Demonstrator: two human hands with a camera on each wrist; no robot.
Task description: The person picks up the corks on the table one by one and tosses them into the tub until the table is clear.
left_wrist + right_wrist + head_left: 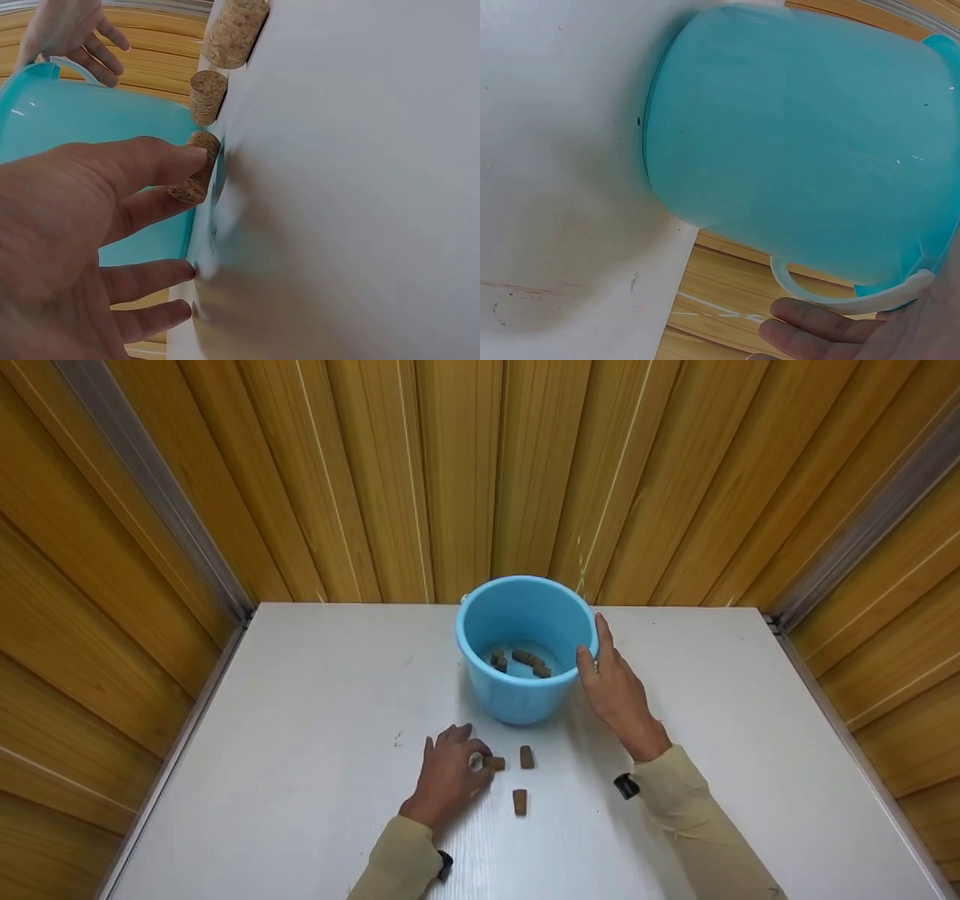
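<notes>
A light-blue bucket (517, 697) stands upright on a white table, several brown corks (525, 657) lying at its bottom. My right hand (619, 694) holds the bucket's right rim, thumb over the edge and fingers outside, close to the pale handle (840, 304). In front of the bucket, my left hand (450, 772) pinches a cork (196, 169) between thumb and index finger, low over the table; its other fingers are spread. Two more corks are just right of that hand: one stands nearer the bucket (527, 757), the other nearer me (520, 802).
The white tabletop (322, 720) runs back to a wall of yellow wood-look panels (457, 472). Similar panels rise at left and right, with grey metal strips along the corners. Both sleeves are beige, with a black device at each wrist.
</notes>
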